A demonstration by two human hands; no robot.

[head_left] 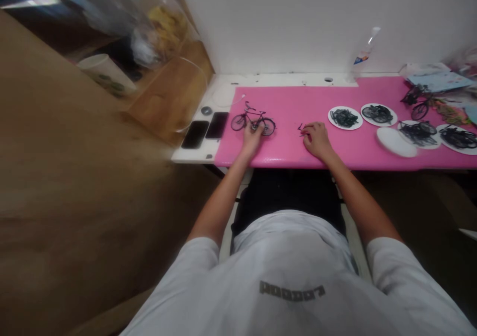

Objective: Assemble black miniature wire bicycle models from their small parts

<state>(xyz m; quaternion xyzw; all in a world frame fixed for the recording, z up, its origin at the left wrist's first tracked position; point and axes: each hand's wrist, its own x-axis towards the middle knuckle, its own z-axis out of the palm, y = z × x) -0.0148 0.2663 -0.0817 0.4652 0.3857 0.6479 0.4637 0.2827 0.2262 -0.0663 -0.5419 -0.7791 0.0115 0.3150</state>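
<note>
- Two bare hands are over the pink cover [283,152], near the middle of the frame.
- One small dark model bicycle [255,114] is left of the frame's centre, with its handlebar toward the left.
- The left hand [252,136] has its fingers closed on the low middle part of this bicycle, beside the rear wheel.
- The right hand [316,138] is right of centre, palm down, with fingers bent and near together. Its fingertips are at some small dark pieces [300,126]; I cannot tell whether it grips one of them.
- Four white plates, in the right part of the frame, carry heaps of dark thin parts [345,118].
- One white oval piece [397,142] partly overlaps the third plate [428,145] from the left.
- Another dark model bicycle [420,110] is at the upper right, above the plates, and near it is a cluttered pile, which is blurred.
- Two dark flat phone-like objects [217,126] lie side by side at the left end of the table, left of the held bicycle.
- One clear bottle [367,52] stands at the upper right, before the white wall [298,28].
</note>
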